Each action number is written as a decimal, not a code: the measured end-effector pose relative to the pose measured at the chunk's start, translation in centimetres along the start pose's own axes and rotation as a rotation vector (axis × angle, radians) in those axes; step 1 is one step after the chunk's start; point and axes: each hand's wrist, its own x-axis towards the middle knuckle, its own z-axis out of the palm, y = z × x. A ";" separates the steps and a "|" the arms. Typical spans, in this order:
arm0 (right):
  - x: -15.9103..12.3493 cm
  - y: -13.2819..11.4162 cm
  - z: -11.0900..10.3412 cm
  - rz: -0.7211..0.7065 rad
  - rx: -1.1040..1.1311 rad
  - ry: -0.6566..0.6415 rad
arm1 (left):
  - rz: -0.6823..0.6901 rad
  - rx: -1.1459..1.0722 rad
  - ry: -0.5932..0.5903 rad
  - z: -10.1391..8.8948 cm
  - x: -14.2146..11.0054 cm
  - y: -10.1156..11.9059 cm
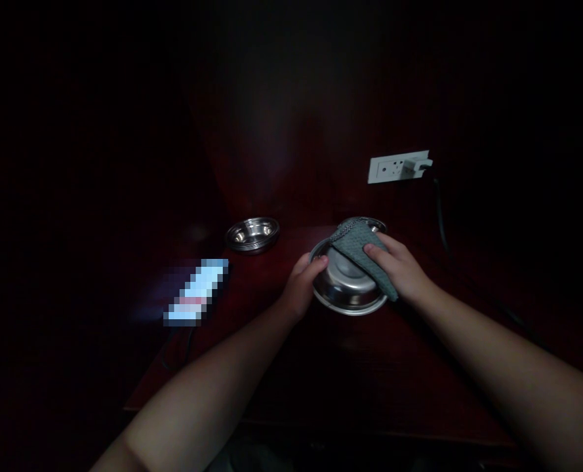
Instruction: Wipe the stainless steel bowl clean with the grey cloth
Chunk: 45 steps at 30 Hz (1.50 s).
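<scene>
A shiny metal bowl (350,295) is held up over the dark red table, its bottom partly facing me. My left hand (303,285) grips the bowl's left rim, thumb lying over the edge. In my right hand (397,262) is a grey-green cloth (362,249), pressed against the bowl's right side and covering part of it. The thumb and fingers of that hand are closed on the cloth. Behind the cloth a further metal rim (377,224) shows; whether it belongs to another bowl I cannot tell.
Several nested metal bowls (252,236) stand at the back left of the table (350,373). A lit phone-like screen (197,295), blurred out, is at the left with a cable below it. On the back wall is a socket plate (399,167) with a plug and a dark cord (440,216) hanging down.
</scene>
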 end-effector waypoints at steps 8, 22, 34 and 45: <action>0.1 0.0 0.0 0.047 0.032 -0.026 | 0.015 -0.005 0.003 -0.1 0.0 -0.1; 0.1 -0.2 -0.1 0.086 0.033 -0.079 | 0.009 0.017 -0.013 -0.1 -0.1 0.0; 0.0 -0.1 -0.1 0.083 0.055 -0.115 | 0.008 0.014 -0.016 0.0 -0.2 0.0; 0.1 -0.2 -0.1 0.078 0.033 -0.142 | 0.010 0.044 -0.030 -0.2 -0.2 0.2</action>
